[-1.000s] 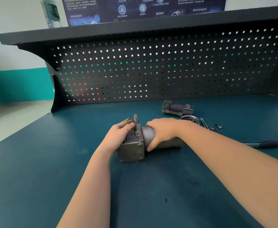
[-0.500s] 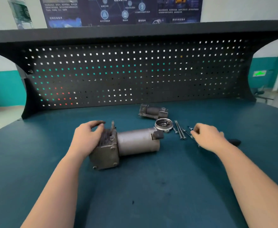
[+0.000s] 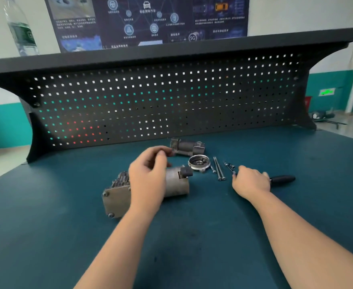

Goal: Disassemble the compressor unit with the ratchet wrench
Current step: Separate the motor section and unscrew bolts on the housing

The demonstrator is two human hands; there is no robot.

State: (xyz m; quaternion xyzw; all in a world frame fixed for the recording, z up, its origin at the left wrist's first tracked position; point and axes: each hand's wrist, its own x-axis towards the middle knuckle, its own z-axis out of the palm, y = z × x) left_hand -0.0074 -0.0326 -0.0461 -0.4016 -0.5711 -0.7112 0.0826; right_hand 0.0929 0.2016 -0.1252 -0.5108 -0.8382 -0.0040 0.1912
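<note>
Head cam: the compressor unit (image 3: 117,197) lies on the bench right under the left hand (image 3: 148,176), which hovers over it with fingers loosely curled, gripping nothing. Between the hands sit a round cap (image 3: 199,163) and long bolts (image 3: 219,168). The right hand (image 3: 250,181) grips the ratchet wrench (image 3: 283,179), black handle poking out.

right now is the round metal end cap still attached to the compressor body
No, the round end cap lies loose on the bench, apart from the compressor body, beside the two long bolts.
</note>
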